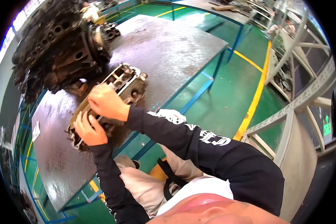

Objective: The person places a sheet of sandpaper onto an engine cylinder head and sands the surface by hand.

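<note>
An engine cylinder head [134, 87] lies at a slant on the metal-topped table, its open top showing bores and castings. My right hand [107, 102] is closed in a fist over its middle, and whatever the fingers hold there is hidden. Just below, my left hand [89, 128] rests on the near end of the cylinder head with its fingers spread. Both hands cover much of the casting's near half.
A large, dirty engine block [59, 56] stands at the table's far left. The dark metal tabletop [175, 52] has a blue frame. A pale metal rack [287, 119] rises on the right, beside a yellow floor line [255, 100]. Other people are in the background.
</note>
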The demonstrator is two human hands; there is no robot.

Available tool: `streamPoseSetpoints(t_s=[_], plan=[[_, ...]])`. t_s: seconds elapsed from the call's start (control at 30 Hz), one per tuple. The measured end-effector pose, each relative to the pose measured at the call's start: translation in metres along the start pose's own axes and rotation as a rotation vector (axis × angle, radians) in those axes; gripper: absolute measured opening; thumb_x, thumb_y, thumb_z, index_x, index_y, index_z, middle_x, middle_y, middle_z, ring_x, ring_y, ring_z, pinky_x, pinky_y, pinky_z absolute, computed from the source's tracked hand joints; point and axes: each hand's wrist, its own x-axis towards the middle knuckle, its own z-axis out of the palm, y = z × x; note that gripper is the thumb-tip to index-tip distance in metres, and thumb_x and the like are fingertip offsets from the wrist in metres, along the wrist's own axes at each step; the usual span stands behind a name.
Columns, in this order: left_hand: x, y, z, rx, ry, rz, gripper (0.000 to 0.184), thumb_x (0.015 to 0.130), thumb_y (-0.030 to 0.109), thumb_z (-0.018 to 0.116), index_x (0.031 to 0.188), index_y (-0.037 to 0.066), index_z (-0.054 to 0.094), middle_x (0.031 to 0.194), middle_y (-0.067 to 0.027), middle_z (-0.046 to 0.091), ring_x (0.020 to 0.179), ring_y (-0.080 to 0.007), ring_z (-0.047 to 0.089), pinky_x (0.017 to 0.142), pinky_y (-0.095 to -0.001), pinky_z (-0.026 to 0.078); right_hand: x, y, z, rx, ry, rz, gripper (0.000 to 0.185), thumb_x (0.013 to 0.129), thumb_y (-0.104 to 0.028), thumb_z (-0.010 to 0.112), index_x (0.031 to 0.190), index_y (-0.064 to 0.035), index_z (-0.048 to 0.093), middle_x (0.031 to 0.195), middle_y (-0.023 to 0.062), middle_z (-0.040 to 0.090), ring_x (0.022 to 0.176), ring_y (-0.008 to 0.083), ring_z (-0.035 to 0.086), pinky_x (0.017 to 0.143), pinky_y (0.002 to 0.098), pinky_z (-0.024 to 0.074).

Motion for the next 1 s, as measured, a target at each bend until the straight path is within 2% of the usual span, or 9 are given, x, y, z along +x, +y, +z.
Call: streamPoseSetpoints(t_s=[0.13, 0.27, 0.37, 0.53, 0.63, 0.67, 0.77, 0.9, 1.0], plan=[[0.0, 0.007, -0.001, 0.01, -0.002, -0.018, 0.032, 0.101, 0.022, 0.055, 0.117, -0.003, 0.066, 0.128, -0.0188, 0.063, 0.12, -0.0381, 0.056, 0.108, -0.0485, 0.04, -0.006, -0.002, 0.004, 0.013, -0.02, 0.014, 0.007, 0.082, -0.008, 0.067, 0.079, -0.003, 0.064, 0.086, 0.0106, 0.066, 0.088, 0.0305, 0.061, 0.088, 0.0414, 0.0479], [-0.001, 0.006, -0.001, -0.017, 0.013, -0.048, 0.032, 0.101, 0.023, 0.055, 0.119, -0.002, 0.066, 0.133, -0.0182, 0.061, 0.125, -0.0372, 0.054, 0.109, -0.0493, 0.039, -0.003, -0.004, 0.002, 0.046, 0.023, -0.023, 0.006, 0.08, -0.006, 0.069, 0.08, -0.0023, 0.064, 0.085, 0.0108, 0.064, 0.091, 0.0298, 0.061, 0.088, 0.0421, 0.0482], [0.004, 0.005, -0.007, 0.026, 0.157, 0.028, 0.033, 0.102, 0.025, 0.055, 0.123, 0.001, 0.064, 0.139, -0.0174, 0.058, 0.131, -0.0366, 0.05, 0.112, -0.0514, 0.036, 0.005, -0.006, -0.003, 0.052, 0.117, -0.055, 0.006, 0.079, -0.005, 0.069, 0.079, -0.0022, 0.064, 0.085, 0.0099, 0.062, 0.091, 0.0293, 0.06, 0.087, 0.0422, 0.048], [-0.002, -0.004, -0.003, -0.038, 0.079, -0.086, 0.031, 0.1, 0.023, 0.058, 0.12, 0.001, 0.066, 0.137, -0.0175, 0.058, 0.128, -0.0367, 0.053, 0.11, -0.0484, 0.039, -0.005, 0.003, 0.001, -0.061, -0.053, -0.066, 0.009, 0.074, -0.009, 0.068, 0.072, -0.0022, 0.063, 0.079, 0.009, 0.062, 0.087, 0.0284, 0.059, 0.084, 0.0403, 0.0476], [0.0, 0.002, -0.003, -0.04, 0.082, -0.014, 0.028, 0.097, 0.017, 0.061, 0.117, -0.002, 0.066, 0.132, -0.0188, 0.06, 0.124, -0.0386, 0.053, 0.107, -0.0496, 0.041, -0.005, 0.0, 0.002, -0.006, -0.019, -0.04, 0.009, 0.074, -0.009, 0.068, 0.071, -0.0025, 0.062, 0.079, 0.0091, 0.062, 0.087, 0.0284, 0.059, 0.084, 0.0401, 0.0473], [0.0, 0.003, -0.002, -0.037, 0.073, -0.012, 0.027, 0.096, 0.015, 0.062, 0.116, -0.002, 0.066, 0.132, -0.0191, 0.06, 0.123, -0.0387, 0.054, 0.106, -0.0498, 0.042, -0.005, 0.003, 0.005, -0.017, -0.027, -0.059, 0.011, 0.077, -0.013, 0.066, 0.07, -0.0051, 0.062, 0.078, 0.0078, 0.06, 0.088, 0.0278, 0.058, 0.084, 0.0397, 0.0455], [-0.004, 0.001, 0.002, -0.026, 0.02, -0.04, 0.028, 0.097, 0.017, 0.061, 0.117, -0.001, 0.066, 0.132, -0.0185, 0.06, 0.123, -0.0376, 0.055, 0.105, -0.0489, 0.042, -0.011, 0.006, 0.011, -0.027, -0.04, -0.042, 0.011, 0.076, -0.013, 0.066, 0.07, -0.0053, 0.061, 0.08, 0.0085, 0.061, 0.088, 0.028, 0.058, 0.084, 0.0399, 0.0457], [0.0, -0.003, -0.002, -0.064, 0.077, -0.052, 0.029, 0.1, 0.019, 0.056, 0.119, -0.002, 0.065, 0.132, -0.0178, 0.06, 0.122, -0.0366, 0.056, 0.105, -0.048, 0.042, -0.008, -0.005, 0.006, -0.031, 0.03, -0.047, 0.004, 0.076, -0.008, 0.067, 0.076, -0.0047, 0.065, 0.086, 0.0089, 0.063, 0.091, 0.0282, 0.059, 0.088, 0.0412, 0.0456], [-0.001, -0.013, -0.002, -0.068, 0.04, -0.12, 0.031, 0.102, 0.022, 0.056, 0.118, -0.002, 0.066, 0.13, -0.0187, 0.062, 0.122, -0.0364, 0.056, 0.107, -0.0467, 0.041, -0.01, -0.006, 0.002, -0.08, -0.06, -0.039, 0.007, 0.077, -0.009, 0.067, 0.082, -0.0042, 0.065, 0.089, 0.0087, 0.064, 0.092, 0.0276, 0.059, 0.09, 0.0405, 0.0445]])
